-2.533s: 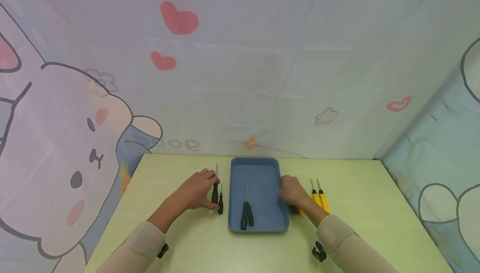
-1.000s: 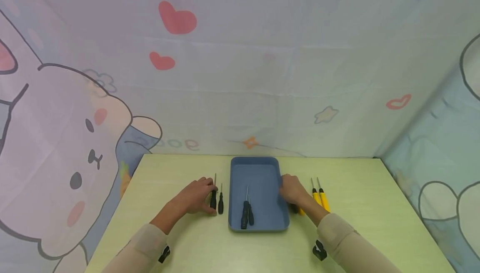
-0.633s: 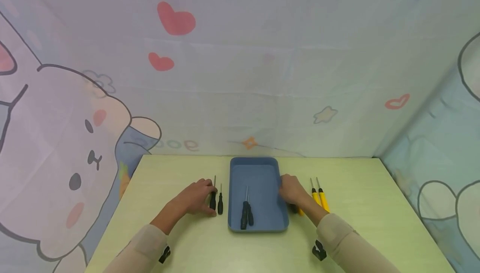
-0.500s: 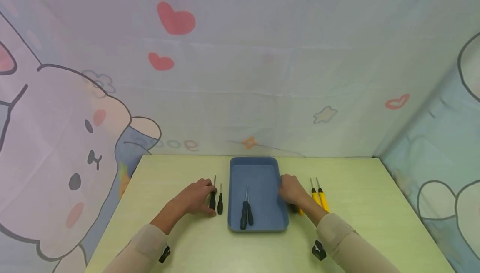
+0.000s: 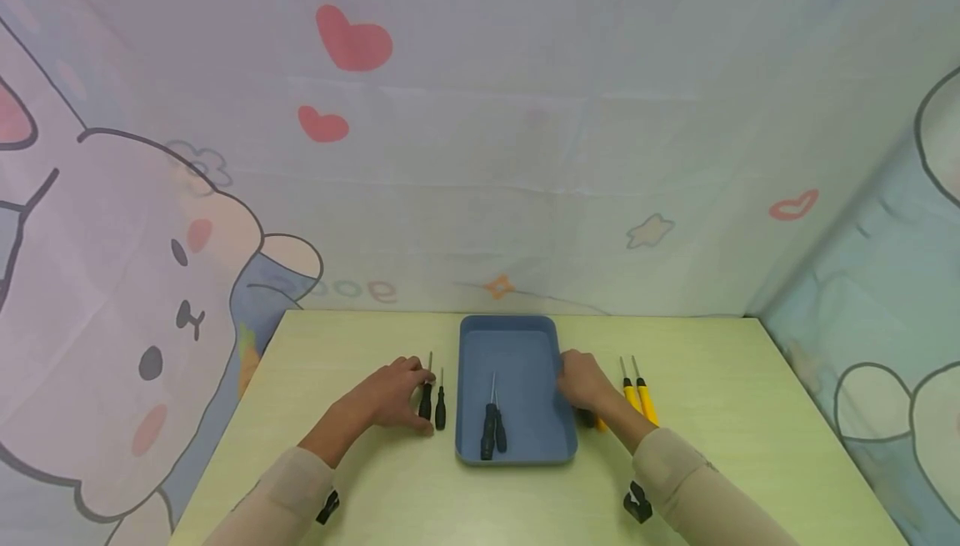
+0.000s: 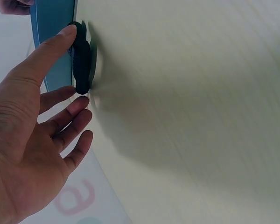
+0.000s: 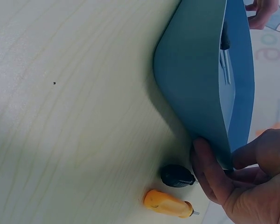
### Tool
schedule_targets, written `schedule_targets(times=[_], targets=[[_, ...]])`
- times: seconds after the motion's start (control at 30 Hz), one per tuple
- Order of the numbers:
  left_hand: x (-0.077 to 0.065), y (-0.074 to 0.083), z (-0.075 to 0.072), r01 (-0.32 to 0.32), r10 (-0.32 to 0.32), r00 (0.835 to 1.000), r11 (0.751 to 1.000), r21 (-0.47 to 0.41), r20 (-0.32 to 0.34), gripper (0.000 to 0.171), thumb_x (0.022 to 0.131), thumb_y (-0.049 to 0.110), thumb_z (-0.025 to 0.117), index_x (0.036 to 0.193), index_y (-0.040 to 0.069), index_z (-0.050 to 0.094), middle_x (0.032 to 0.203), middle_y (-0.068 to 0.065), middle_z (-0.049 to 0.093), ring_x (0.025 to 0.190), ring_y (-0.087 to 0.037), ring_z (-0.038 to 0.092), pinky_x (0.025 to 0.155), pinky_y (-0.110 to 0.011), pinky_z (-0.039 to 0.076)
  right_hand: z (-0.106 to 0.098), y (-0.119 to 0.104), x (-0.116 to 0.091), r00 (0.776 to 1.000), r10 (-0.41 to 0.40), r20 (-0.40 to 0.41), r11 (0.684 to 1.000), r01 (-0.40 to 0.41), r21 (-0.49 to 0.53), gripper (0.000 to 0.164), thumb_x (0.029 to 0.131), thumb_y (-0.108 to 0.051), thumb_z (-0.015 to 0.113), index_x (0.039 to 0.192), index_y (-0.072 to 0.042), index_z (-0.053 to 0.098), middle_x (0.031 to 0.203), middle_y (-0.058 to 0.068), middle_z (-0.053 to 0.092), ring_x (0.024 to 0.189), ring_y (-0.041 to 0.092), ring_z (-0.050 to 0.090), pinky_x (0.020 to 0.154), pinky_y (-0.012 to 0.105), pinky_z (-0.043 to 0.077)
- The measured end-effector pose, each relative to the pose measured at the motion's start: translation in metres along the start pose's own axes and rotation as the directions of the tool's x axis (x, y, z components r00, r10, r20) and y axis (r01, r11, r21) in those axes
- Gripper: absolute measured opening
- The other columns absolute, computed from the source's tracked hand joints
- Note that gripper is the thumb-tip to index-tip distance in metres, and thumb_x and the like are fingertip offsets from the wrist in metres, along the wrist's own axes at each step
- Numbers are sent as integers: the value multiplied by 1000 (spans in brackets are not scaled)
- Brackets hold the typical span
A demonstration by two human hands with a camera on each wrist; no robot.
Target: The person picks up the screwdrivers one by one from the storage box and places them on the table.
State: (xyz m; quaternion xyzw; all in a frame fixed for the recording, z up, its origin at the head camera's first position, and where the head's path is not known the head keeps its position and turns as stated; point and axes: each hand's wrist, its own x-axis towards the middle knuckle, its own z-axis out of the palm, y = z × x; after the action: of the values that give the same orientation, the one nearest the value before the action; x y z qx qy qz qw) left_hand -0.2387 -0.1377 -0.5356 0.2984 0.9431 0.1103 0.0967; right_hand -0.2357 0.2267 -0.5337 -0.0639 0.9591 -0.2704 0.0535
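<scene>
My left hand [image 5: 388, 396] holds a black-handled screwdriver [image 5: 425, 407] lying on the table left of the tray, pointing away. In the left wrist view, the thumb presses one end of its handle [image 6: 81, 65] while the index and middle fingertips meet the other end. A smaller black screwdriver [image 5: 441, 414] lies alongside, between it and the tray. My right hand [image 5: 585, 381] pinches the right rim of the blue-grey tray [image 5: 513, 348], thumb and fingers on either side of the wall [image 7: 191, 79]. Two black screwdrivers [image 5: 489, 433] lie inside the tray.
Right of the tray, partly under my right forearm, lie a black handle [image 7: 176, 176] and a yellow-handled screwdriver [image 7: 168, 203]. Farther right are two yellow screwdrivers [image 5: 647, 400]. A printed cloth [image 5: 465, 154] hangs behind the table [image 5: 720, 429].
Since the oldest frame, my left hand has drawn the larger black screwdriver slightly nearer and left, beside the smaller one. During the last half second it stays put. My right hand keeps its place on the tray.
</scene>
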Motion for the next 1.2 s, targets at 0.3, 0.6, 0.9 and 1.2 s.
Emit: schedule_targets(times=[0.3,0.6,0.9,1.2], targets=[[1,4,-14,3,-3,1000,1000,2,-10,82,78,56,91,140,10,66,122,-5,58,107,-24,54,88,-46,53,-1,0,0,1000,4,9,1000,-4,-1,24,89,5,52,108,15,64,89,18,61,72,28,55,64,39,53],[4,18,-26,-36,36,999,999,0,-18,86,81,60,87,146,11,62,130,-7,57,113,-25,54,92,-46,53,-3,-2,0,1000,-2,1,1000,2,0,19,90,5,52,102,12,64,84,15,58,69,27,54,63,39,52],[3,27,-33,-55,55,998,998,-8,-37,89,82,63,85,150,11,58,143,-9,54,128,-29,54,102,-50,52,-2,0,-1,1000,1,-6,1000,-1,-2,31,92,4,52,117,19,63,99,23,65,77,29,57,70,42,55],[4,38,-34,-65,63,998,992,-104,-29,87,83,53,88,151,9,56,149,-12,51,137,-35,51,107,-53,50,0,2,0,1000,-21,-12,1000,21,-22,29,90,4,53,114,18,64,99,24,66,76,29,57,71,44,56]])
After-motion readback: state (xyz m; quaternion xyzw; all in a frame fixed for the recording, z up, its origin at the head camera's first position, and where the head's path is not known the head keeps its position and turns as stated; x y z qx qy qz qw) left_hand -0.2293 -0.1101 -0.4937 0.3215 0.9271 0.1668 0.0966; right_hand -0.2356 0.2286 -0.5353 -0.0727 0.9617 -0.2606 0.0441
